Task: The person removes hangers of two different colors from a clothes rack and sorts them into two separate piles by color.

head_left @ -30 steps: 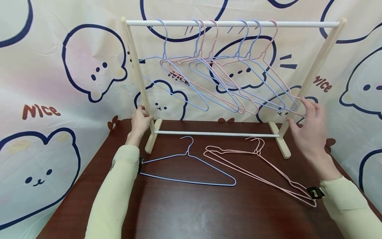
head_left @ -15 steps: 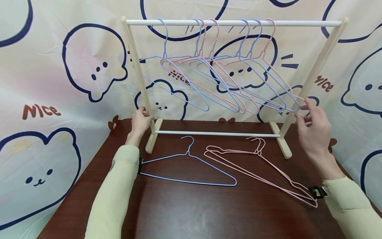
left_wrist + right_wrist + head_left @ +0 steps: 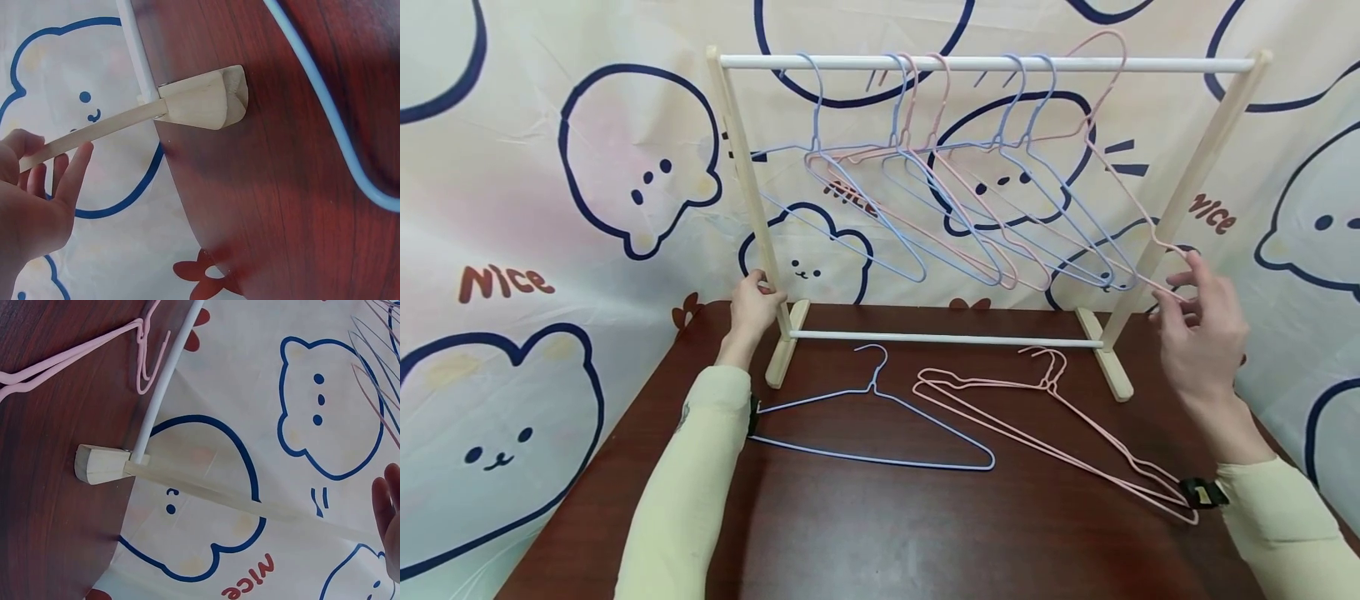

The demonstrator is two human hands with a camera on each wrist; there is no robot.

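Note:
My left hand (image 3: 754,312) grips the left wooden post (image 3: 735,150) of a small clothes rack; the left wrist view shows thumb and fingers around the post (image 3: 100,132). With my right hand (image 3: 1206,342) I pinch the right corner of a pink clothes hanger (image 3: 1088,125). Its hook rises above the white top rod (image 3: 1180,64), and the hanger leans toward the right post. Several blue and pink hangers (image 3: 820,100) hang from the rod to its left. In the right wrist view only part of my right hand (image 3: 390,512) shows at the edge.
A blue hanger (image 3: 874,457) lies on the dark wooden table (image 3: 880,542) in front of the rack. Right of it lie pink hangers (image 3: 1047,383), overlapping. A lower white rod (image 3: 940,337) joins the rack's feet. Behind stands a cartoon-print cloth (image 3: 512,208).
My right hand has moved from beside the right post to the pink hanger's corner and right with it. The hanger's hook has risen off the rod. My left hand stays on the post.

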